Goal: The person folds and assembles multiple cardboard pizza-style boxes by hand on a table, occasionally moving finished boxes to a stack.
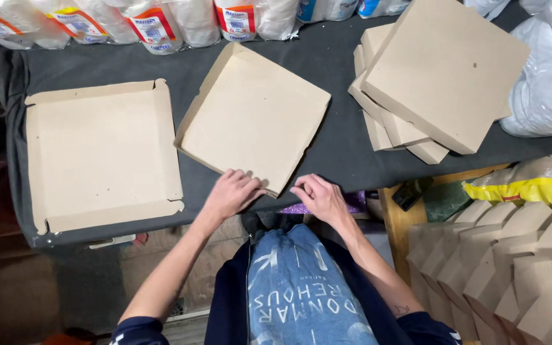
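A dark-clothed table (333,147) bears cardboard trays; the left hand (231,193) and right hand (319,197) pinch the nearest box tray's (253,118) front corner.

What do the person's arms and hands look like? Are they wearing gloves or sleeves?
No gloves: the left hand and right hand are bare, with no rings or watch showing. Short dark navy sleeves end above the elbows. The right forearm bears a small dark tattoo near the elbow.
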